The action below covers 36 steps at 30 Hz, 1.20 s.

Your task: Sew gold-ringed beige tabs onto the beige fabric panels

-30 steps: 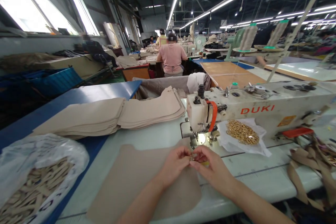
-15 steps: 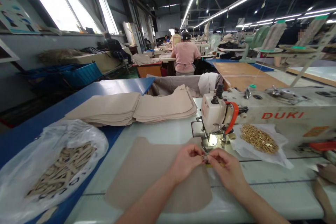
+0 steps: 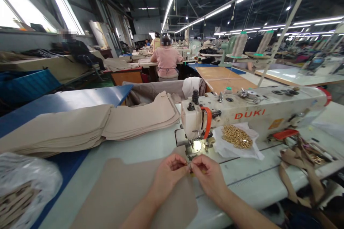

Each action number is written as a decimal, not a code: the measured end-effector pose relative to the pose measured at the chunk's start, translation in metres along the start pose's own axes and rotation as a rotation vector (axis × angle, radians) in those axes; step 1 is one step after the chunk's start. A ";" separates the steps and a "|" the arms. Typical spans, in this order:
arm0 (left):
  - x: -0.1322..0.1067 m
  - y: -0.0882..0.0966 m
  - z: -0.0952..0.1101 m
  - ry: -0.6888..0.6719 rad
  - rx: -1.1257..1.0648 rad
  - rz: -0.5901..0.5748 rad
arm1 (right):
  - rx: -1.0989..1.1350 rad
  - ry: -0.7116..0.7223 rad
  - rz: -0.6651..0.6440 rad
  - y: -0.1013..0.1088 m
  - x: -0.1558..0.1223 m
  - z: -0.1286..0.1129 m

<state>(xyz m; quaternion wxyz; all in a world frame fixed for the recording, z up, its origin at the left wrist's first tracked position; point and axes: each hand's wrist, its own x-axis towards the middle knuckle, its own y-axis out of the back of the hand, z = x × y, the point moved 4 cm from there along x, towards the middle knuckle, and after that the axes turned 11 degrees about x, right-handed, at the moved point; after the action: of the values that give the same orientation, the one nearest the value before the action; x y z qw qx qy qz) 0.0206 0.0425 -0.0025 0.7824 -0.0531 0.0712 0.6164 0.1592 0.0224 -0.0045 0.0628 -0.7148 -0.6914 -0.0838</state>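
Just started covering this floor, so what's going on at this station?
A person is pinching a small metal piece between their left hand and right hand, just in front of the needle area of a DUKI sewing machine. A beige panel lies under their left hand, with a stack of similar panels beyond it. Gold-coloured rings are heaped on a white plastic bag. A co-worker in a pink top sits further off, back turned.
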 end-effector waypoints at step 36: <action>-0.007 0.002 0.010 -0.234 0.624 0.112 | -0.295 0.128 -0.171 0.004 0.005 -0.011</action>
<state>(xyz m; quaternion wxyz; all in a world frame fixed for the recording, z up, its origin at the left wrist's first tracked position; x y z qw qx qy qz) 0.0174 0.0376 0.0087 0.7288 0.2641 0.1690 0.6087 0.1634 0.0245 0.0075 -0.0061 -0.6483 -0.7244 -0.2344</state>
